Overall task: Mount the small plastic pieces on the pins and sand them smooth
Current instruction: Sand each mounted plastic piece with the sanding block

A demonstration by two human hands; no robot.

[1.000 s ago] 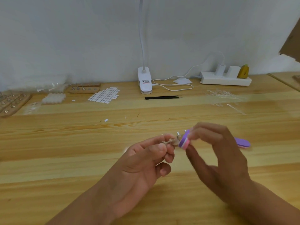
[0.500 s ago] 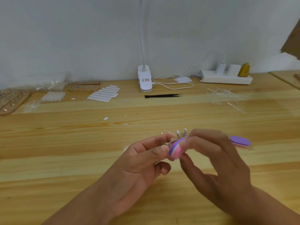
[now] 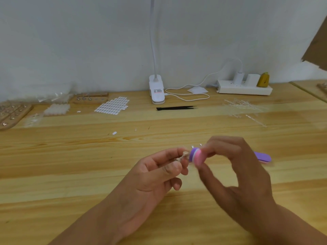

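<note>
My left hand (image 3: pixel 155 172) pinches a small pin holder (image 3: pixel 184 155) between thumb and fingertips above the wooden table (image 3: pixel 70 156); two metal pin tips (image 3: pixel 196 145) stick up just behind the file. My right hand (image 3: pixel 235 172) grips a purple and pink sanding file (image 3: pixel 196 156), its near end pressed against the piece on the holder; the file's far end (image 3: pixel 263 157) shows past my fingers. The plastic piece itself is hidden between file and fingers.
At the back left lie wooden pin boards (image 3: pixel 12 114), a sheet of white plastic pieces (image 3: pixel 113 105) and a loose piece (image 3: pixel 114 133). Black tweezers (image 3: pixel 175 108), a lamp clamp (image 3: pixel 157 91), a power strip (image 3: pixel 244 87) and clear sprues (image 3: pixel 244 106) sit along the back.
The file's near end swung down and left against the holder, then back up and right. My left hand has stayed almost still, holding the pin holder.
</note>
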